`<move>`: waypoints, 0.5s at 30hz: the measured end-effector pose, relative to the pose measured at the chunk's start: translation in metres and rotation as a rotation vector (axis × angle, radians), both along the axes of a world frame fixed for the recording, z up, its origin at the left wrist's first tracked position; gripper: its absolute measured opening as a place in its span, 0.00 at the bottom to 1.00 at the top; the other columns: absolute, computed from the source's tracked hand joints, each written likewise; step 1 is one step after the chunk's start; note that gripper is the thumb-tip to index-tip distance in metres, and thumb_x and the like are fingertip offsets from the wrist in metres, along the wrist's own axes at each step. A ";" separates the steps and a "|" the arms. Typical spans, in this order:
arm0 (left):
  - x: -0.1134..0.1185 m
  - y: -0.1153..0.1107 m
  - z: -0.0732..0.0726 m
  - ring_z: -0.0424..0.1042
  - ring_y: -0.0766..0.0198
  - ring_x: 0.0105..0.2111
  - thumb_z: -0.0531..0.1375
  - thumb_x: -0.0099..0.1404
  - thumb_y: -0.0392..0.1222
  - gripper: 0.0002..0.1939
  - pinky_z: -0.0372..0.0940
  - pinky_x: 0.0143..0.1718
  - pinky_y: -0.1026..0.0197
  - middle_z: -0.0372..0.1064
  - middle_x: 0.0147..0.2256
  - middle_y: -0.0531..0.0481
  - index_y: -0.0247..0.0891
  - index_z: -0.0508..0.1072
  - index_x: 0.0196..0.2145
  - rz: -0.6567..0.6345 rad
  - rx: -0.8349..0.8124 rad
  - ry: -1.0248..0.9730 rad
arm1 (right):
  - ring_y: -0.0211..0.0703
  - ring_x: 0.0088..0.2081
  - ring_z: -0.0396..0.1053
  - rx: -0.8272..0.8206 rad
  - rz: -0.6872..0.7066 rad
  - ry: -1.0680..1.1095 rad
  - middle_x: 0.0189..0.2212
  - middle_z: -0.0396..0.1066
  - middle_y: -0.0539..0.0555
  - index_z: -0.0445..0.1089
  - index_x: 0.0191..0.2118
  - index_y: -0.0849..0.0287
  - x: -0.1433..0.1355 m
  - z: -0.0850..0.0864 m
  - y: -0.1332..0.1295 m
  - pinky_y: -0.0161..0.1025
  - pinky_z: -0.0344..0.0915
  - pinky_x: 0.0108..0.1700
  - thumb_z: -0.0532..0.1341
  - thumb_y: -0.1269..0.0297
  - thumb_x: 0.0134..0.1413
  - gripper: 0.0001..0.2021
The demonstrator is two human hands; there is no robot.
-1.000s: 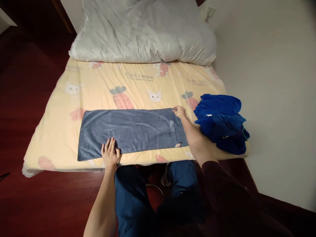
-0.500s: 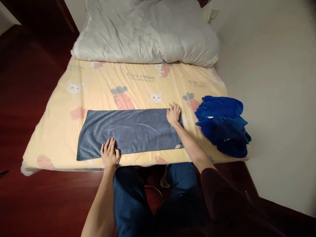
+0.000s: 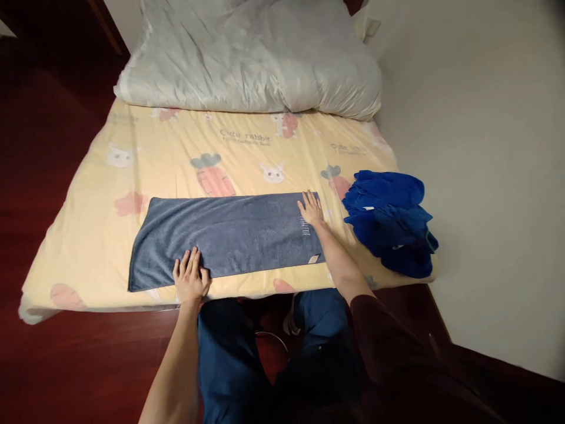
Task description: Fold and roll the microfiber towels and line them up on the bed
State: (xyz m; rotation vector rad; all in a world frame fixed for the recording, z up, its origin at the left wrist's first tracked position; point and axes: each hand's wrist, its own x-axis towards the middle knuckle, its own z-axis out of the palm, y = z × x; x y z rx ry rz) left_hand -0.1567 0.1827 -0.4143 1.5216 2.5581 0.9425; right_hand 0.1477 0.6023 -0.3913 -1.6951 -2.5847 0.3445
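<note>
Flat, both open grips press the grey towel (image 3: 225,235); left hand (image 3: 189,281) near edge; right hand (image 3: 311,209) far end.

Slate-blue towel (image 3: 225,235), royal-blue cloth pile (image 3: 391,221), pale yellow sheet (image 3: 154,159) with carrots and rabbits, light grey duvet (image 3: 247,56)

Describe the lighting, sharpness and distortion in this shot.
Head view: dim, warm light; the floor falls into deep shadow; the grey towel and both hands, left and right, look fairly sharp; wide-angle bending at the edges; no glare.
</note>
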 end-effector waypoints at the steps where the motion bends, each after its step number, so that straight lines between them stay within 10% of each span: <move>1: 0.000 0.000 0.000 0.54 0.50 0.71 0.53 0.67 0.39 0.34 0.41 0.74 0.38 0.60 0.69 0.47 0.44 0.62 0.70 0.003 0.000 0.007 | 0.49 0.77 0.37 -0.014 -0.025 -0.017 0.77 0.39 0.60 0.46 0.76 0.63 0.002 0.003 0.007 0.57 0.38 0.75 0.43 0.53 0.74 0.32; 7: 0.000 0.000 0.001 0.56 0.49 0.71 0.53 0.67 0.38 0.34 0.42 0.73 0.39 0.60 0.69 0.47 0.44 0.62 0.70 -0.005 0.017 0.037 | 0.57 0.77 0.33 0.170 0.030 -0.016 0.77 0.37 0.63 0.48 0.75 0.65 0.000 0.010 -0.061 0.64 0.35 0.74 0.42 0.53 0.74 0.32; 15: 0.005 0.000 0.008 0.59 0.48 0.69 0.53 0.67 0.39 0.30 0.43 0.73 0.42 0.63 0.67 0.44 0.38 0.68 0.66 0.015 -0.018 0.074 | 0.51 0.76 0.39 0.162 -0.021 0.069 0.76 0.43 0.59 0.49 0.76 0.57 0.104 -0.020 -0.207 0.61 0.39 0.75 0.40 0.53 0.75 0.31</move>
